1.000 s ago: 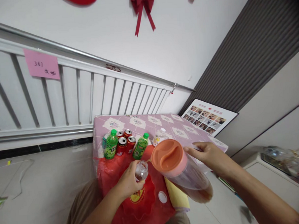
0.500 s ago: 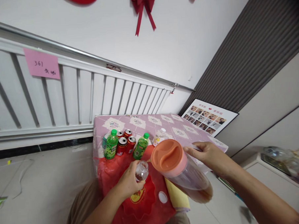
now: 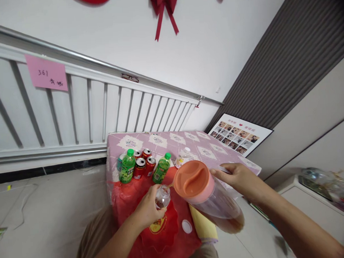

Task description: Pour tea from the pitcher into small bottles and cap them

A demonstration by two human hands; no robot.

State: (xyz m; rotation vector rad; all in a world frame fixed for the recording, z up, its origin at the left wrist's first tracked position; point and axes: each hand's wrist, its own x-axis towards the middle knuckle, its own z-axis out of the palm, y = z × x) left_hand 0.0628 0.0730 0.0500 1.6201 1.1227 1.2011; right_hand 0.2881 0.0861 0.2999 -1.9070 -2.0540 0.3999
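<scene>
My right hand (image 3: 238,177) grips the handle of a clear pitcher (image 3: 221,208) with an orange lid (image 3: 193,179). The pitcher is tipped to the left, and brown liquid lies inside it. A thin brown stream leaves its spout toward a small clear bottle (image 3: 163,198), which my left hand (image 3: 149,210) holds by its side, uncapped. Below the bottle lies a red scalloped tray (image 3: 172,235) with a yellow emblem. A round white cap (image 3: 187,226) rests right of the emblem.
Two green bottles (image 3: 127,167) and several red cans (image 3: 139,168) stand behind my left hand. A clear bottle with a white cap (image 3: 184,155) is farther back. A folded yellow cloth (image 3: 204,222) hangs at the table's right edge. A white radiator (image 3: 102,105) lines the wall.
Both hands, the pitcher and the small bottle stay nearly in place. The stream at the spout shows more plainly, and brown liquid now shows in the bottle.
</scene>
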